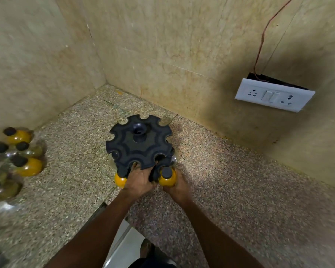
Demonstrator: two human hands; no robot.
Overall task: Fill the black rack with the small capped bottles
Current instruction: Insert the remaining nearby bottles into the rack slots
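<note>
Your right hand (175,185) grips a yellow bottle (167,177) at the near rim of the black rack (138,144), which stands near the countertop's (230,180) back corner. Your left hand (140,180) grasps the rack's near edge beside another yellow bottle (120,180). Spare bottles (17,157) cluster at the left edge.

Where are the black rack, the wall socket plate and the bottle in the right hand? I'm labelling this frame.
black rack (135,149): head view, top disc.
wall socket plate (274,95): head view, switch face.
bottle (167,177): head view, orange shoulder, in right hand (177,187).
</note>
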